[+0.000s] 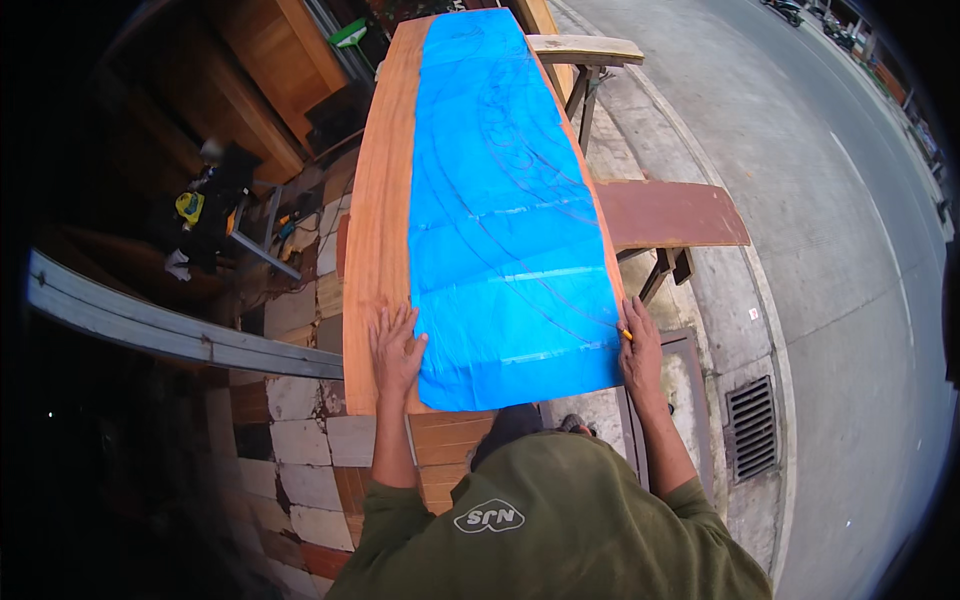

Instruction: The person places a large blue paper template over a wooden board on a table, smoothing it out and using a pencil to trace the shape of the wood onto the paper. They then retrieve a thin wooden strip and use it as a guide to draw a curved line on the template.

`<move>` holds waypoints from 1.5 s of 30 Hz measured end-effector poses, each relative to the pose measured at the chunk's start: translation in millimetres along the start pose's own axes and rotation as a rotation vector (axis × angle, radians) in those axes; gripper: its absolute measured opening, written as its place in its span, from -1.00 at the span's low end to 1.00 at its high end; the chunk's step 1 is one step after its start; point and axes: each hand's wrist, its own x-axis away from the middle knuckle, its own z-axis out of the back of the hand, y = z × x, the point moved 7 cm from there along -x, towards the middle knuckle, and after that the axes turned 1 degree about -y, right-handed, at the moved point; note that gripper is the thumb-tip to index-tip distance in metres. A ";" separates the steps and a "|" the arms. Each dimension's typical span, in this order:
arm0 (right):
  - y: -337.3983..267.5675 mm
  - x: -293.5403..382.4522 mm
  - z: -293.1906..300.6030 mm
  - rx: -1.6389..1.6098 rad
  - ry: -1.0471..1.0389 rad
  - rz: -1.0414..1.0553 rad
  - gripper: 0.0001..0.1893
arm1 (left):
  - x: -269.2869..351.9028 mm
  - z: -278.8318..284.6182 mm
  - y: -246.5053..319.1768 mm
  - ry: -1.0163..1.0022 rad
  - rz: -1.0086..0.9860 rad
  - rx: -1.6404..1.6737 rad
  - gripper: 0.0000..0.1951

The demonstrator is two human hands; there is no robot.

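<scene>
A long blue sheet (517, 240) with drawn curved lines and scrollwork lies lengthwise over a reddish-brown wooden board (382, 187). Creases cross the sheet, and its near edge is wavy. My left hand (394, 345) rests flat with spread fingers on the bare wood, its thumb by the sheet's left edge. At the right edge of the board and sheet, my right hand (641, 349) holds a short yellow pencil (625, 334) between its fingers. Part of that pencil is hidden in the hand.
Two planks, one pale (585, 49) and one maroon (667, 214), jut out rightward on wooden supports. A metal track (187, 326) runs in from the left. Worn tiles (300, 442) cover the floor. A drain grate (752, 429) lies by the road (840, 300). Tools and a metal frame (262, 247) stand left.
</scene>
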 end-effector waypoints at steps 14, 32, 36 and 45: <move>20.8 -190.5 -101.7 -0.123 0.114 0.042 -0.51 | 0.4 10.2 11.1 0.025 0.411 0.377 -0.40; 58.0 -307.5 -166.0 -0.460 0.020 -0.345 -0.55 | 18.5 5.1 19.4 0.051 0.618 0.642 -0.47; 52.6 -306.4 -177.3 -0.583 0.034 -0.303 -0.54 | 24.4 3.5 17.4 0.145 0.564 0.724 -0.50; 58.5 -331.0 -184.8 -0.645 0.037 -0.329 -0.55 | -0.7 -0.6 24.0 0.208 0.501 0.694 -0.54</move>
